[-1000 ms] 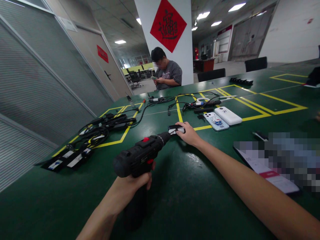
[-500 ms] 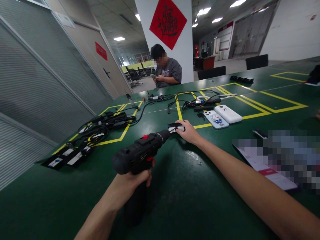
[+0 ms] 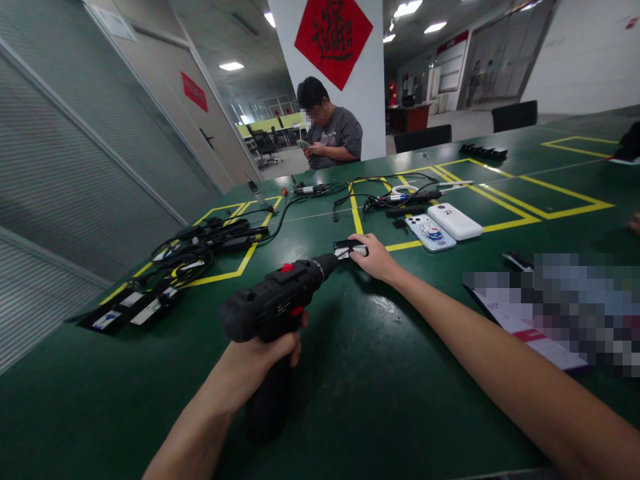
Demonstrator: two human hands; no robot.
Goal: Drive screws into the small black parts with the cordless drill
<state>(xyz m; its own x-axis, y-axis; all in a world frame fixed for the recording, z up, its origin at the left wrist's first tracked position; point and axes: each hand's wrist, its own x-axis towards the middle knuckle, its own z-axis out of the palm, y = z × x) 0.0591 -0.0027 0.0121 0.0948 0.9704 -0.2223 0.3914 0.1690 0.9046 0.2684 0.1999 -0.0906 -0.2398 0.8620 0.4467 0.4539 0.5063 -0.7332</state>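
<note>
My left hand [image 3: 267,363] is wrapped round the grip of a black cordless drill [image 3: 277,300] with red switches. The drill points forward and to the right, and its chuck ends close to a small black and white piece [image 3: 345,250] on the table. My right hand [image 3: 373,258] has thumb and fingers closed on that piece from the right. The piece is partly covered by the fingers, so its kind does not show. Whether the drill's bit touches it I cannot tell.
Tangled black cables [image 3: 210,247] lie on the left of the green table [image 3: 350,387], which has yellow tape lines. A phone [image 3: 431,233] and a white power bank [image 3: 455,221] are beyond my right hand. A clipboard [image 3: 530,333] lies at right. Across the table sits a person [image 3: 333,130].
The camera view has shifted slightly, so the scene sits a little higher and further left. Both hands keep their hold; the drill stays against or close to the small piece.
</note>
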